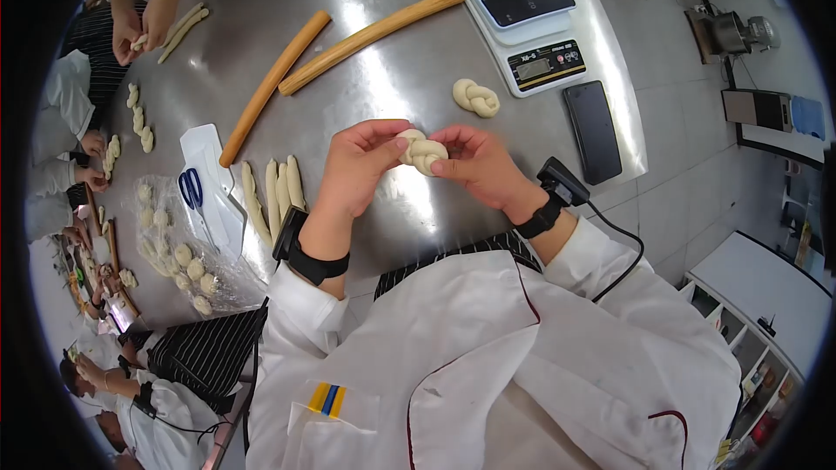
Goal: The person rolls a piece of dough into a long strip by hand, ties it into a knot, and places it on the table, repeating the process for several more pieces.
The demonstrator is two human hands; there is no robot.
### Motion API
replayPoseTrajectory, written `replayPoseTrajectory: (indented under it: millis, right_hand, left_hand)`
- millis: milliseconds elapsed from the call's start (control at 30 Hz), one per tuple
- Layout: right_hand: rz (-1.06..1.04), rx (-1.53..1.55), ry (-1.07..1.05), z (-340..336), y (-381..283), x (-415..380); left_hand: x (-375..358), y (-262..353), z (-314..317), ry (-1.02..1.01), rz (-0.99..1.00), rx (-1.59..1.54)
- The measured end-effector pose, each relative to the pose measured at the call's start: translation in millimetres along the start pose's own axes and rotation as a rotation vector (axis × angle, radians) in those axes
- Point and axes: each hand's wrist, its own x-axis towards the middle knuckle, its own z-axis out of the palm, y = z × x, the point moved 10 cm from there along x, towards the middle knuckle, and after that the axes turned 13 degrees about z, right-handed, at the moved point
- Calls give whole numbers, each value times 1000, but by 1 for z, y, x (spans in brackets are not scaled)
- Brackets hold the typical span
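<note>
A small braided piece of dough (423, 153) is held up over the steel table between my two hands. My left hand (364, 161) pinches its left end between thumb and fingers. On the other side, my right hand (482, 164) grips the right end the same way. Another braided dough knot (476, 97) lies on the table just beyond my right hand. To the left of my left wrist, several rolled dough strips (277, 191) lie side by side.
Two wooden rolling pins (374, 41) (275, 87) lie ahead. A kitchen scale (542, 65) carries a phone (525, 0); another phone (593, 132) lies near the right edge. Scissors (193, 191), a white scraper (209, 170) and plastic-covered dough balls (183, 254) sit left. Other people's hands (144, 26) work dough there.
</note>
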Motion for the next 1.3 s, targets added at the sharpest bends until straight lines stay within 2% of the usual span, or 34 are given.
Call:
replayPoseTrajectory:
  millis: [133, 200, 233, 300, 333, 400, 433, 500, 600, 733, 800, 867, 933, 1000, 1067, 1100, 1133, 1167, 1233, 1300]
  right_hand:
    - [-24, 1, 121, -12, -4, 6]
    - [-153, -113, 171, -18, -14, 6]
    - [-146, -107, 172, -20, -14, 7]
    - [-452, -701, 428, -14, -47, -9]
    - [-451, -700, 426, -17, -47, -6]
    - [-688, -1123, 581, 0, -60, -16]
    - [-683, -1125, 580, 0, -60, -17]
    - [-573, -1202, 622, -1, -58, -13]
    - [-554, -1217, 583, 0, -61, -13]
    - [-514, -1228, 555, -2, -56, -9]
    - [-459, -1133, 520, -7, -56, -7]
    - [-527, -1178, 514, -10, -57, -7]
    - [-593, -1204, 470, 4, -58, -11]
    - [-417, -1143, 552, 4, -70, -17]
    - [-467, -1200, 454, 32, -79, -19]
    - [-508, -1242, 397, 45, -79, -19]
    - [-662, -1322, 265, 75, -75, -14]
    - [-821, -1392, 131, 111, -67, -3]
    - [-883, -1447, -157, 168, -30, 32]
    - [-1052, -1559, -366, 217, -1, 55]
  left_hand:
    - [15, 0, 2, 22, 0, 139]
    - [25, -2, 3, 47, -2, 159]
    - [33, 2, 5, 25, 56, 201]
    - [48, 5, 8, -31, 127, 246]
    - [56, -3, 5, -29, 126, 247]
    - [63, -13, 5, -75, 193, 511]
    - [62, -17, 5, -74, 190, 507]
    - [51, 13, 21, -125, 608, 800]
    - [54, 4, 3, -26, 490, 757]
    - [55, 0, -2, -3, 449, 720]
    - [59, -7, -7, 45, 438, 623]
    - [61, -12, -9, 86, 468, 700]
    - [61, -17, -12, 139, 345, 668]
    - [30, 10, -6, 272, 516, 771]
    - [-28, 37, -3, 318, 628, 882]
    - [-66, 46, -11, 398, 846, 1057]
    - [-100, 53, -24, 499, 849, 1315]
    - [-127, 48, -48, 597, 724, 1520]
    - [-169, 34, -99, 801, 487, 1765]
    - [-181, 19, -118, 787, 480, 1822]
